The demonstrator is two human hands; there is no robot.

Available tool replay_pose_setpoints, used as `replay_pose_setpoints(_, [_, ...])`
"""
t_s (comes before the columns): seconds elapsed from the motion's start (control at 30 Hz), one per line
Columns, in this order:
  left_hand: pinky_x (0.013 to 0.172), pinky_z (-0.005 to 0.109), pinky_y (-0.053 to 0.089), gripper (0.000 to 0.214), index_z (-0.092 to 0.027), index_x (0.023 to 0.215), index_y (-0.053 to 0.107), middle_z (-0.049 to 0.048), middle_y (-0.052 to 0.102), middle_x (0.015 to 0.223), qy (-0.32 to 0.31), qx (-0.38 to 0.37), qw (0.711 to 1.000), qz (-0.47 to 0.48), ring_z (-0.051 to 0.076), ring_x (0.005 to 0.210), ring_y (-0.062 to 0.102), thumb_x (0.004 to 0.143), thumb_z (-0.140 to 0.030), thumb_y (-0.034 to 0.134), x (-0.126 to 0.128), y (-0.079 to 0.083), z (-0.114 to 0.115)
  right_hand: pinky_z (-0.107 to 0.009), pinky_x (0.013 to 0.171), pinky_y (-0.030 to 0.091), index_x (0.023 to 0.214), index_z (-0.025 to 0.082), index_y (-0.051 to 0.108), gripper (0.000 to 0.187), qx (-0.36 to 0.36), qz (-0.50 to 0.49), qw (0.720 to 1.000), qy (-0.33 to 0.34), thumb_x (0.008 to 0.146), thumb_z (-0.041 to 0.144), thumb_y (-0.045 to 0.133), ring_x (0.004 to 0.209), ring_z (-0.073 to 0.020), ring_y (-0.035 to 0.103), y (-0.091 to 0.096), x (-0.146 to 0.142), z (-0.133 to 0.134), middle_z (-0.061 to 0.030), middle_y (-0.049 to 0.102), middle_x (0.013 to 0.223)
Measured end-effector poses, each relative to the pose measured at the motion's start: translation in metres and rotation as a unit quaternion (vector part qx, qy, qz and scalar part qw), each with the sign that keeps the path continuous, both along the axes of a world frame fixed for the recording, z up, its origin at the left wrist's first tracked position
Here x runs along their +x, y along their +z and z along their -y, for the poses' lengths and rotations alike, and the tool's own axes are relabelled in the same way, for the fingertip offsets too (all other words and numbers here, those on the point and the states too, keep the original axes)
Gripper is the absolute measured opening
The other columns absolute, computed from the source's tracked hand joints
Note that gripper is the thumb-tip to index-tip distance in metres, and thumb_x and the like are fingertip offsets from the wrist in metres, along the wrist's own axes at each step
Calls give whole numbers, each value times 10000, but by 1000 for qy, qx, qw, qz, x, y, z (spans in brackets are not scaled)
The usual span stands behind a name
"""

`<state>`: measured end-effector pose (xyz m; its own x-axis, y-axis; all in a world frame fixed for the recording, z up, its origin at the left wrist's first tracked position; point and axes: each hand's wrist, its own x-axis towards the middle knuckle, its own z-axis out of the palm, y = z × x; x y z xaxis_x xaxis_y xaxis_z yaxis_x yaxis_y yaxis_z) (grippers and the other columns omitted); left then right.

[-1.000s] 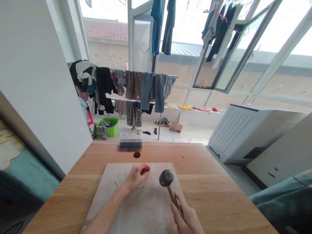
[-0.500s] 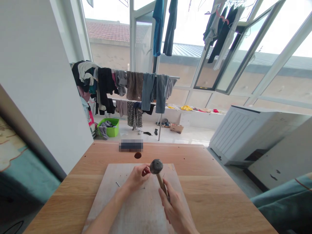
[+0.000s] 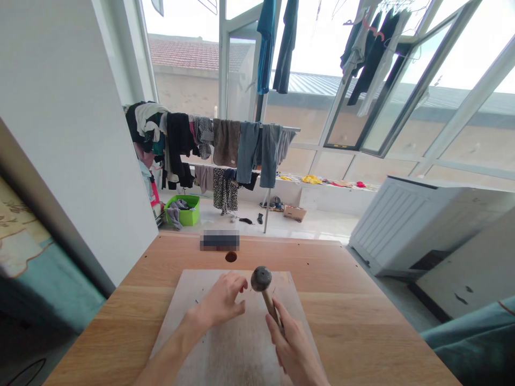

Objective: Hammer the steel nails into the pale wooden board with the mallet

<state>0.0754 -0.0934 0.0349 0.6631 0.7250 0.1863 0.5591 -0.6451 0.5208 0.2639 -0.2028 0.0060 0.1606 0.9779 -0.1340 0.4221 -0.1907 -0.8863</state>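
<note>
My right hand (image 3: 292, 346) is closed around the wooden handle of a hammer (image 3: 262, 279), whose dark round head hovers just above the far part of a pale wooden board (image 3: 241, 354). My left hand (image 3: 222, 301) rests on the board just left of the hammer head. Its fingers are loosely spread and reach toward the head, and I see nothing held in them. A small nail (image 3: 196, 301) lies on the board left of that hand. The board lies on a light wooden table (image 3: 354, 327).
A round hole (image 3: 230, 257) and a blurred dark object (image 3: 219, 240) sit near the table's far edge. Beyond are a clothes rack (image 3: 225, 145) full of laundry, a green basket (image 3: 183, 209) on the floor, a white cabinet (image 3: 422, 225) at right and a white wall (image 3: 60, 134) at left.
The hammer head swung left from the board's right side to beside my left fingers. My left hand went from a pinch on something small and red to loose fingers; the red thing is gone from sight.
</note>
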Motion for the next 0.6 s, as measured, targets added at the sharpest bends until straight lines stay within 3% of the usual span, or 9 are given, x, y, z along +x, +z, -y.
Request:
replay_pose_setpoints(0.17, [809, 344, 479, 219, -176, 919, 644, 102, 698, 960, -18, 22, 981, -192, 257, 888, 652, 755, -76, 538, 6, 11, 17, -177, 281, 355, 1320, 167, 562, 616, 22, -29, 999, -5, 920, 622, 454, 321, -97, 432, 5, 3, 3, 80, 457, 531])
replay_pose_setpoints(0.27, [829, 373, 471, 279, -162, 880, 666, 122, 715, 909, -47, 57, 974, -212, 268, 869, 664, 763, -1, 470, 11, 10, 15, -177, 282, 356, 1335, 165, 547, 618, 28, -38, 999, -9, 922, 617, 462, 330, -97, 443, 10, 3, 4, 81, 451, 545])
replay_pose_setpoints(0.33, [795, 347, 474, 274, -174, 852, 675, 93, 717, 873, -42, 36, 985, -160, 249, 831, 661, 725, -4, 501, 9, 9, 8, -175, 282, 356, 1346, 162, 535, 626, 26, -41, 999, -8, 923, 616, 455, 329, -95, 440, 11, 4, 5, 84, 444, 544])
replay_pose_setpoints(0.43, [699, 260, 473, 257, -190, 838, 682, 26, 702, 823, -13, -58, 998, -4, 186, 760, 643, 669, -46, 553, -1, 4, -6, -170, 273, 340, 1341, 153, 532, 637, 27, -43, 999, -9, 920, 622, 439, 319, -89, 422, 11, 4, 6, 91, 438, 538])
replay_pose_setpoints(0.6, [738, 254, 491, 91, -170, 778, 665, 20, 700, 789, 69, -135, 968, 202, 169, 761, 641, 729, -189, 591, -11, -10, -23, -169, 266, 323, 1326, 129, 538, 659, 29, -43, 998, -17, 914, 632, 434, 303, -83, 407, 9, 2, 4, 98, 424, 517])
